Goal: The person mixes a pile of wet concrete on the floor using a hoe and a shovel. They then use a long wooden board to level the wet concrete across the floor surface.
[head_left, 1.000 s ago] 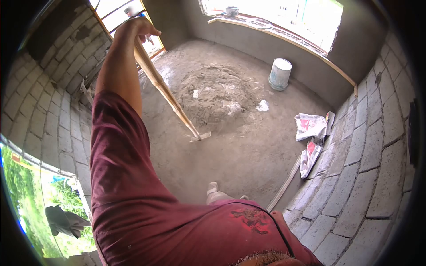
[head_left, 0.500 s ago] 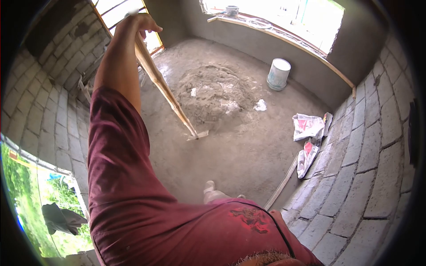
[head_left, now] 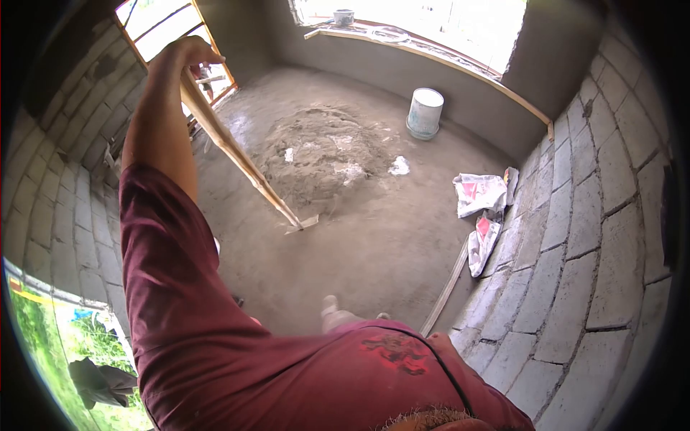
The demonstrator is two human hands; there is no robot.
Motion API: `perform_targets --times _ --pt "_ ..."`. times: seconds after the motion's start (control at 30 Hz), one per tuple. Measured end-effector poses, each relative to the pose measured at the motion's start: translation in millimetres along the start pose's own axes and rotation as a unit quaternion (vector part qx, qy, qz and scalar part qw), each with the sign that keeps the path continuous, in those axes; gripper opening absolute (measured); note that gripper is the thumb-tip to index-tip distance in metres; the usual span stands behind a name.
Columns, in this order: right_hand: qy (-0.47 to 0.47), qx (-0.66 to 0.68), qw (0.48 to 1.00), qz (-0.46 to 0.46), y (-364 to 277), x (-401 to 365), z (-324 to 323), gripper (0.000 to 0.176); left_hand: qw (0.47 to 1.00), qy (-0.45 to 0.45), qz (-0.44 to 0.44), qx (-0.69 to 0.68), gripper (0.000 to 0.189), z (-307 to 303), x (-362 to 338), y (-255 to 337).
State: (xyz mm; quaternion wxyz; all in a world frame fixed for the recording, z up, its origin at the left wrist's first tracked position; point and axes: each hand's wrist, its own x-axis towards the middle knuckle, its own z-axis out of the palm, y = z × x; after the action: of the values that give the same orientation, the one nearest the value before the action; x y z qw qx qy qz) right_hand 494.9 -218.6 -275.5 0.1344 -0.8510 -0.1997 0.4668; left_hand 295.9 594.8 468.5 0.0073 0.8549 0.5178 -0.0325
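Note:
My left hand (head_left: 192, 52) is raised at the upper left, bent over the top end of a long wooden handle and closed on it. The handle belongs to what looks like a hoe (head_left: 243, 159), slanting down to the right. Its small flat blade (head_left: 307, 223) rests on the concrete floor, in front of a low heap of grey sand mix (head_left: 323, 147) with white patches of powder. My right hand is out of view.
A whitish bucket (head_left: 425, 115) stands by the far wall. Torn bags (head_left: 480, 195) and a wooden strip (head_left: 445, 291) lie along the right block wall (head_left: 568, 237). A small tub (head_left: 343, 17) sits on the window ledge. Someone is partly visible beyond the doorway (head_left: 207, 82).
The view has shifted, so the room's contents appear further left. My left hand stays on the handle's top, and the blade remains on the floor before the heap. A person now shows beyond the doorway.

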Motion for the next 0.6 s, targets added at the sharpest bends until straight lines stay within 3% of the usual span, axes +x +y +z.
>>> perform_targets --times 0.2,0.33,0.47,0.6 --pt "0.017 -0.037 0.999 -0.004 0 -2 1 0.038 0.999 0.018 0.023 0.015 0.056 -4 -18 14" --pt "0.024 -0.05 0.998 -0.013 7 9 8 0.037 1.0 -0.014 -0.015 0.0 0.056 -4 -9 13" --pt "0.036 -0.076 0.996 -0.015 6 10 8 0.034 1.0 0.003 0.0 0.005 0.049 -4 -15 18" --pt "0.025 -0.067 0.997 -0.006 5 11 8 0.035 0.995 0.029 0.067 -0.063 0.056 0 -24 16"
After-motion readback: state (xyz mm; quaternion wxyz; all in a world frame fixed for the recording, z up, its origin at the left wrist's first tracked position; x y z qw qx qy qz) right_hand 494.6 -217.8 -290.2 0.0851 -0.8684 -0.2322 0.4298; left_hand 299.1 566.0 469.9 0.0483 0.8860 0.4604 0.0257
